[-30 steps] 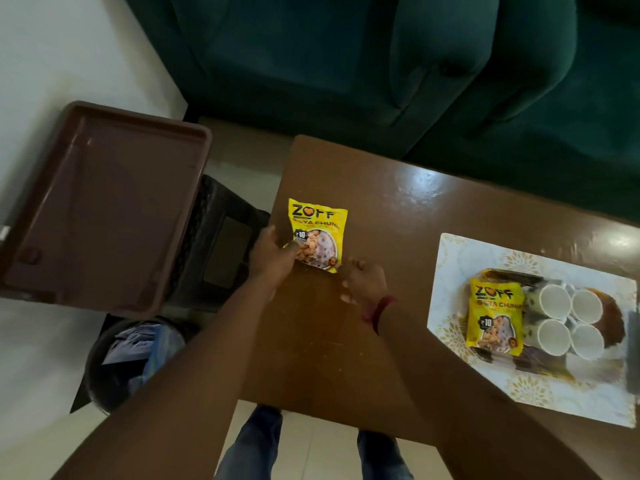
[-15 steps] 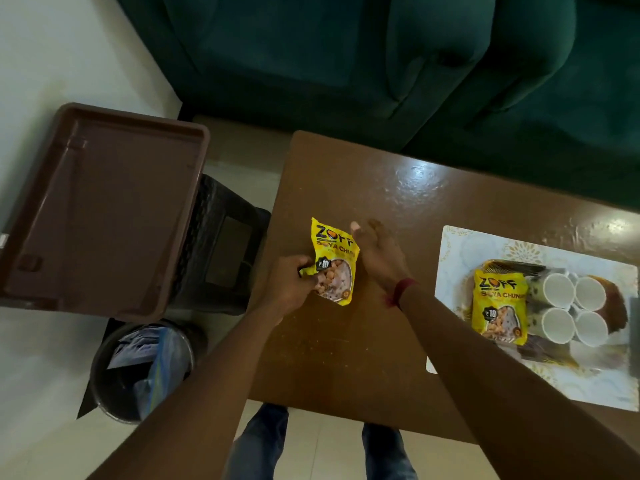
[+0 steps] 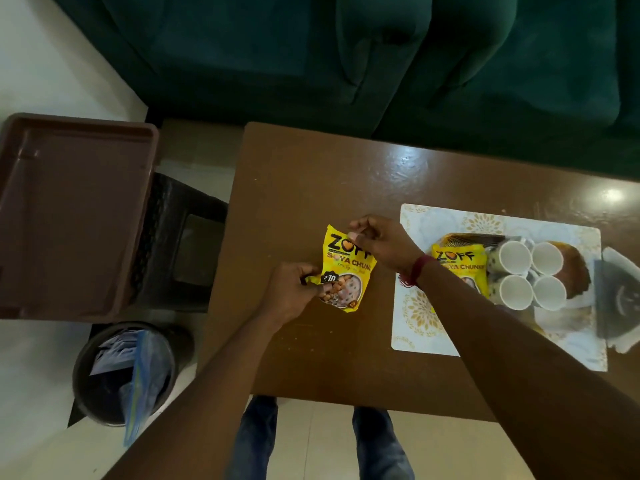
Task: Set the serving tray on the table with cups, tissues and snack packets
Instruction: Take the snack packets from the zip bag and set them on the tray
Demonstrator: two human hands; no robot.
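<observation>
Head view shows the serving tray (image 3: 467, 239) set on the tabletop (image 3: 311, 174) with four cups (image 3: 515, 258) and one snack packet (image 3: 457, 268), while left hand (image 3: 291, 292) and right hand (image 3: 384, 242) pinch a second packet (image 3: 346, 271) beside it, not yet loaded; tissues I cannot make out.

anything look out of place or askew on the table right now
One yellow snack packet is off the patterned serving tray, tilted, pinched by the left hand at its lower corner and the right hand at its top edge. A matching packet lies on the tray beside four white cups. No spill or damage shows.
</observation>
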